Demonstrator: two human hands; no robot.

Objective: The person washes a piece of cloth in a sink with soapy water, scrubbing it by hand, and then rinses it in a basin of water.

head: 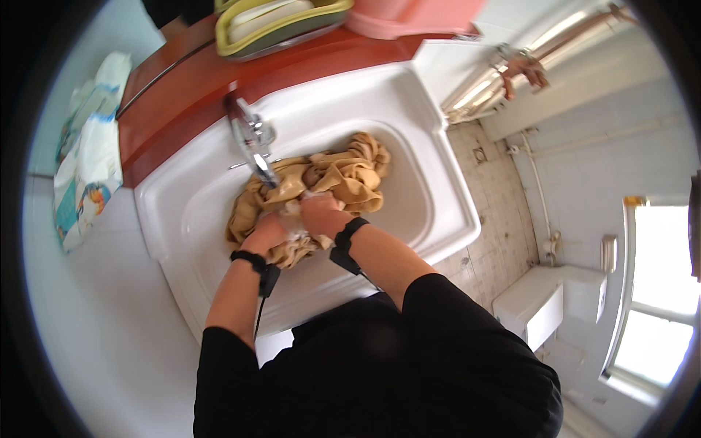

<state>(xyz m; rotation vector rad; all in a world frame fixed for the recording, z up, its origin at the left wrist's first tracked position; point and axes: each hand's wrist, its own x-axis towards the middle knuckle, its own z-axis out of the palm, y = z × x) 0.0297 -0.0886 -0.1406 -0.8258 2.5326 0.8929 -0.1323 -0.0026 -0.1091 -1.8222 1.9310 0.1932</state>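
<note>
A bunched tan garment or cloth (350, 175) lies wet in the white washbasin (405, 191), with whitish suds near its middle. My right hand (323, 213) is closed on a fold of it, with foam at the fingers. Close beside, my left hand (269, 232) grips the cloth's lower left part, its fingertips partly hidden by suds and fabric. Above the cloth reaches the chrome faucet (254, 142), its spout end over the upper left folds. I cannot tell whether water runs.
A red-brown ledge (181, 128) borders the basin's back, bearing a yellow-green tray (285, 27) with pale items and a pink plastic container (405, 19). Plastic packages (87, 175) hang or stand at the left wall. Pipes (493, 76) run at the right above the tiled floor (482, 180).
</note>
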